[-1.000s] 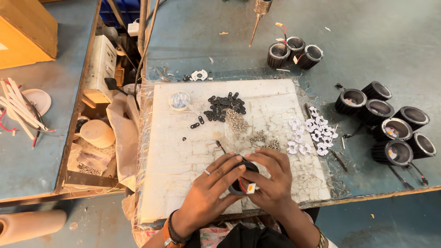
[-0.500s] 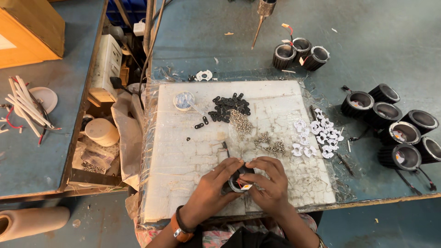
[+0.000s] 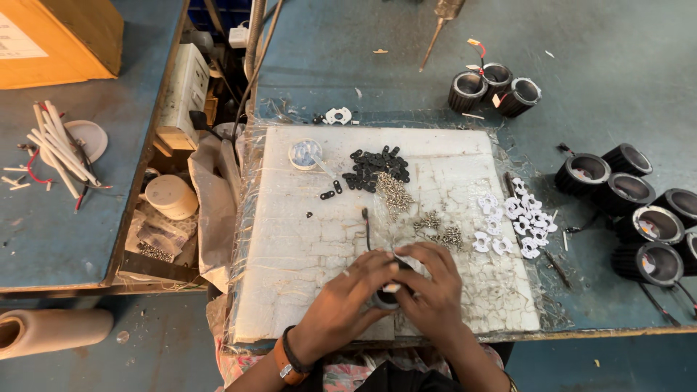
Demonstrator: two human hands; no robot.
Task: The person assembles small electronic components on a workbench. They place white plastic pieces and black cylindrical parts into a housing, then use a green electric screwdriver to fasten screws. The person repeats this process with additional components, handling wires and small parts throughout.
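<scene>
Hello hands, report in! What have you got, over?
Left hand and right hand both cupped around a small black round housing. Over the white board. Screw pile close by, not touching.

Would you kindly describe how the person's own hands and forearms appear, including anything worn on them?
Both hands are bare, with no gloves. The left hand has a bare forearm with no sleeve showing, and its wrist carries a thin black band next to a wider orange-brown strap with a small metal buckle. The right hand shows no rings or bands.
</scene>
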